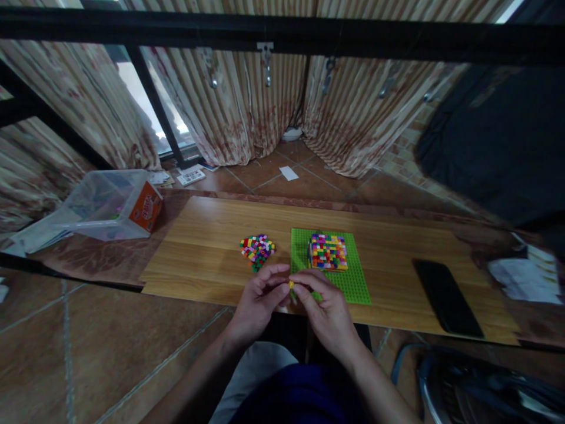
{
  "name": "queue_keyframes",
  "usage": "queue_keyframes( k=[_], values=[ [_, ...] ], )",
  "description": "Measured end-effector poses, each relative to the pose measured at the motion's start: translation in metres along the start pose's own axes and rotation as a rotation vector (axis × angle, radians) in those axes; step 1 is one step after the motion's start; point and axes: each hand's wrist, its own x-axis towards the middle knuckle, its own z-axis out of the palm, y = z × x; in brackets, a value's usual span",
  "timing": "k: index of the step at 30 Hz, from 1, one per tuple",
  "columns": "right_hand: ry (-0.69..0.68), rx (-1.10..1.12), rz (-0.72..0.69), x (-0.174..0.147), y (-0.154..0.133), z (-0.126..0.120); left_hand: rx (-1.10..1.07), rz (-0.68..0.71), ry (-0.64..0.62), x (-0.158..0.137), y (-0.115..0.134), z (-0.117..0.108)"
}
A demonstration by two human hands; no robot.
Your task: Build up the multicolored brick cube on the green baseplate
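Note:
A small yellow toy brick (291, 284) is pinched between the fingertips of my two hands, just above the near edge of the table. My left hand (262, 297) closes on it from the left with thumb and finger. From the other side, my right hand (324, 300) grips it too. Behind my right hand lies a green baseplate (357, 285), bearing a block (328, 252) built of many coloured bricks. Beyond my left hand sits a loose pile of coloured bricks (258, 249) on the wood.
A black flat slab (448, 297) lies on the wooden table (198, 247) at the right. To the left stands a clear plastic bin (112, 203) with an orange label. Papers (525, 271) rest at the far right. A dark metal bar (282, 32) crosses above.

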Motion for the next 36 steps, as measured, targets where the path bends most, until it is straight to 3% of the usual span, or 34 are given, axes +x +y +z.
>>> queue_keyframes(
  k=[8,12,15,19,25,36],
  values=[
    [0.139,-0.033,0.085,-0.006,0.016,-0.013,0.182,-0.036,0.076,0.003,-0.013,0.004],
    [0.394,-0.185,0.168,0.002,0.039,-0.037,0.380,0.081,0.169,0.010,-0.021,-0.015],
    [0.492,-0.287,0.186,0.012,0.054,-0.050,0.519,0.127,0.243,0.016,-0.027,-0.035],
    [0.509,-0.423,0.145,0.024,0.064,-0.051,0.691,0.200,0.300,0.022,-0.030,-0.054],
    [0.547,-0.627,0.130,0.028,0.066,-0.044,0.745,0.197,0.309,0.025,-0.033,-0.062],
    [0.548,-0.587,0.107,0.027,0.073,-0.046,0.750,0.208,0.319,0.025,-0.031,-0.060]
  ],
)
